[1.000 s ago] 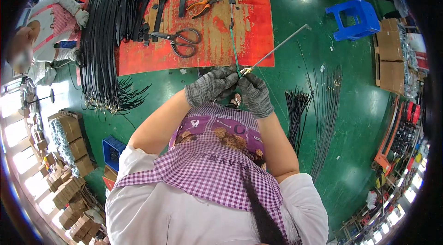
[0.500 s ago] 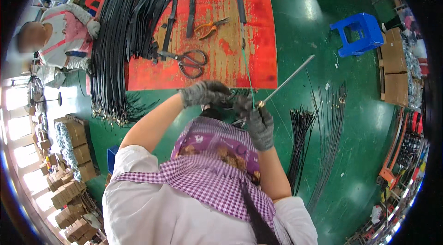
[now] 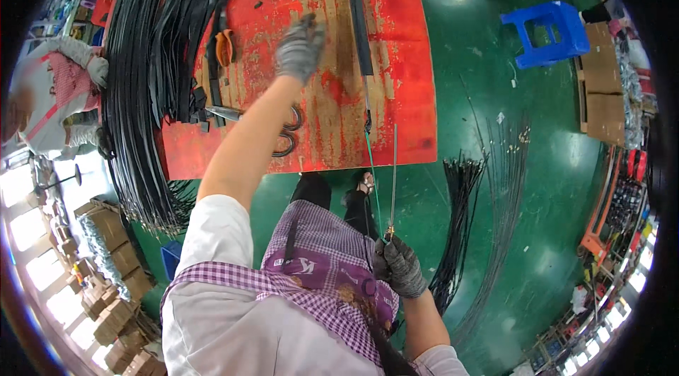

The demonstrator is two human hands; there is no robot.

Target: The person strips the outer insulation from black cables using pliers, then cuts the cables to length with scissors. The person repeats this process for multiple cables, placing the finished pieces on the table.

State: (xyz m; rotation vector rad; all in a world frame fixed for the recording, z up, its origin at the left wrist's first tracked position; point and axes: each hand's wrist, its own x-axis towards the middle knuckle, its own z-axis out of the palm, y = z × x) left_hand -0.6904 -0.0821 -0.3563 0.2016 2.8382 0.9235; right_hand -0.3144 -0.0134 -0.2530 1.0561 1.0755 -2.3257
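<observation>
My left hand point(image 3: 300, 48), in a grey knit glove, reaches out over the red, worn tabletop point(image 3: 403, 114). Its fingers point away from me, slightly blurred, and I see nothing in them. My right hand point(image 3: 402, 270), gloved too, is low in front of my apron, closed on a thin metal rod point(image 3: 395, 185) with a brass-coloured end. A green cord point(image 3: 372, 157) runs from this hand up to a dark piece at the end of a long black strip point(image 3: 358, 19) on the table. Orange-handled pliers point(image 3: 224, 47) and black-handled scissors point(image 3: 285, 141) lie left of my left hand and forearm.
Long black strips point(image 3: 134, 93) hang over the table's left side, beside a person in light clothes point(image 3: 60, 86). Black cable bundles point(image 3: 460, 220) stand on the green floor at right. A blue stool point(image 3: 548, 36) and cardboard boxes point(image 3: 605, 86) are farther right.
My left hand has left my right and moved out over the table. The pliers now lie farther left, beside the black strips. My right hand has come lower, and the rod has swung upright.
</observation>
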